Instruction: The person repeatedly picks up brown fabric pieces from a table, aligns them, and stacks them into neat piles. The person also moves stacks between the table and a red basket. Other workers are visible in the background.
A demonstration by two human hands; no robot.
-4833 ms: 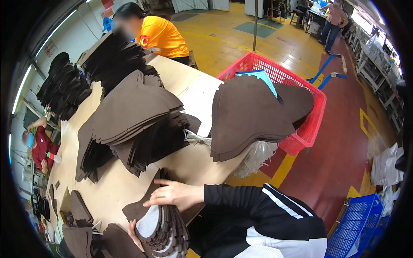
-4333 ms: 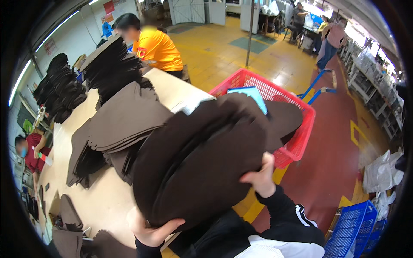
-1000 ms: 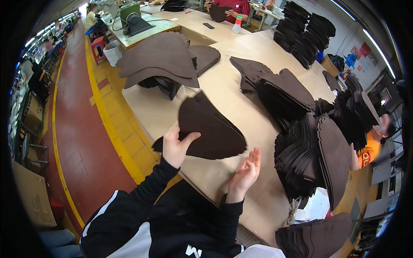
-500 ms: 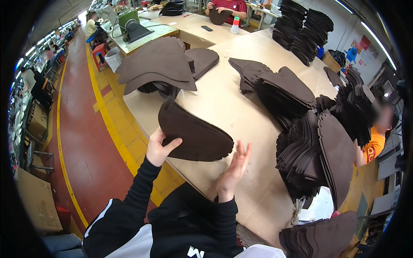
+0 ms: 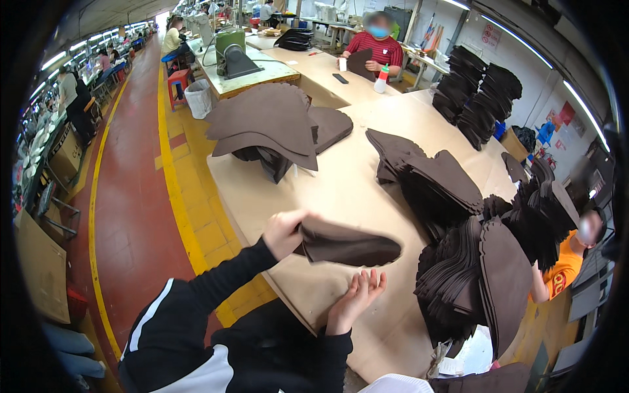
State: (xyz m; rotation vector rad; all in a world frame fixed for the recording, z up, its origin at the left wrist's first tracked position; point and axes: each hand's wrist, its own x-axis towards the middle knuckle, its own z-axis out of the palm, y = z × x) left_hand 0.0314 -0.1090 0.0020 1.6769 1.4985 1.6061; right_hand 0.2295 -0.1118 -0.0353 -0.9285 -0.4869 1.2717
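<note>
My left hand (image 5: 285, 234) is closed on one end of a dark brown cut panel (image 5: 350, 243), a thin flexible sheet with a rounded far end. It hangs tilted and slightly blurred above the tan table. Just below its lower edge my right hand (image 5: 357, 300) is open, palm up, with fingers apart and slightly curled. Whether its fingertips touch the panel, I cannot tell. Beyond my hands, a stack of similar brown panels (image 5: 262, 124) lies at the table's left edge. Another stack (image 5: 442, 187) lies to the right.
More piled panels (image 5: 468, 275) stand at my right, with taller stacks (image 5: 478, 98) at the back. Across the tan table (image 5: 314, 190), a person in red (image 5: 380, 52) handles a dark piece near a bottle (image 5: 382, 80). An orange-clad person (image 5: 565, 265) is at far right. A green machine (image 5: 232, 56) stands back left.
My left hand has moved right with the panel, which has turned flatter and more edge-on. My right hand stays open below it, a little lower relative to the table. The view has tilted up.
</note>
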